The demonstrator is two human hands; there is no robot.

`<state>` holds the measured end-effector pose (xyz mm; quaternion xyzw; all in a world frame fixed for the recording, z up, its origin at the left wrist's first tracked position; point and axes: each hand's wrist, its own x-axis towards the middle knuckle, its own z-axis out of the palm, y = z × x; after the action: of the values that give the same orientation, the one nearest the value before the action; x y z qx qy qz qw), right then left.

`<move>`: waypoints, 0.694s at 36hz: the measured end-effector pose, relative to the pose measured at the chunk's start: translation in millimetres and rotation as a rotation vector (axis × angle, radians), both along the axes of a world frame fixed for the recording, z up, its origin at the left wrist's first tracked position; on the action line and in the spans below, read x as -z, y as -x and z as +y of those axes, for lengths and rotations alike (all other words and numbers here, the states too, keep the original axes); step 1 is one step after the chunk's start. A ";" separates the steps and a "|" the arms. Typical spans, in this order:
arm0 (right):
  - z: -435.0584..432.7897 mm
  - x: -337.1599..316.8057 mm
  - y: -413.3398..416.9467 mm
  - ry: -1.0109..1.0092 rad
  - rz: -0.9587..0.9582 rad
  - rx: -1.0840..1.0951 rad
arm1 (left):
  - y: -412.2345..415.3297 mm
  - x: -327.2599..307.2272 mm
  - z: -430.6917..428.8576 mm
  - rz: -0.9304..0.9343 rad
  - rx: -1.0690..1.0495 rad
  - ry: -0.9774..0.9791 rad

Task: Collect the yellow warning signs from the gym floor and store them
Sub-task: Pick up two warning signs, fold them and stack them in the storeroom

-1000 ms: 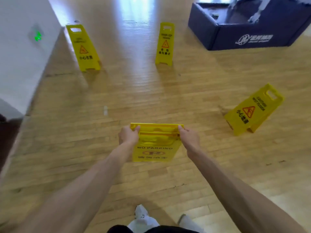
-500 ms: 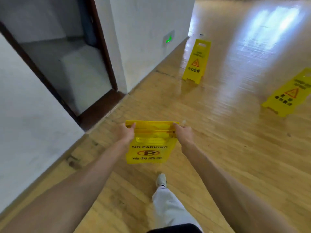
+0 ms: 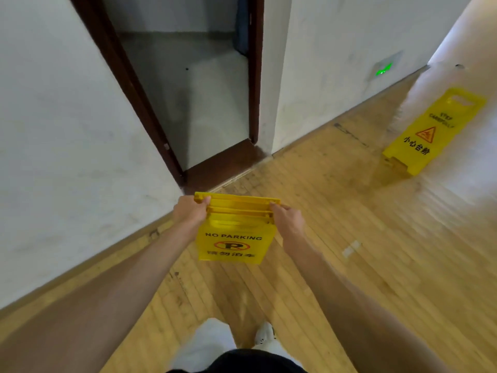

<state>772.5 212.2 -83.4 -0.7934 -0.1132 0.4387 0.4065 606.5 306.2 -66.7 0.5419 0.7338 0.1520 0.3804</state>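
Observation:
I carry a folded yellow "NO PARKING" warning sign [image 3: 236, 238] in front of me, above the wooden gym floor. My left hand [image 3: 190, 213] grips its top left corner and my right hand [image 3: 287, 221] grips its top right corner. The top edge shows more than one yellow panel pressed together. Another yellow warning sign [image 3: 433, 130], with a red triangle and Chinese text, stands open on the floor at the right, near the wall.
An open doorway [image 3: 193, 98] with a dark brown frame and threshold lies straight ahead, leading onto a grey floor. White walls [image 3: 61, 146] flank it on both sides. A green-lit wall plate [image 3: 384, 69] sits low on the right wall. My feet show at the bottom.
The view has swung left and moved closer to the doorway, which now lies straight ahead. The signs farther out on the floor have left the view. Both hands keep the same grip.

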 end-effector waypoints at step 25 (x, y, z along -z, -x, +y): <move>376.3 -15.3 -17.1 0.066 -0.077 -0.108 | -2.6 20.0 363.4 -0.147 -0.086 0.109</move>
<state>789.6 588.5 -68.1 -0.8156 -0.1566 0.4325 0.3511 609.1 669.7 -86.7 0.4756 0.7336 0.1674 0.4555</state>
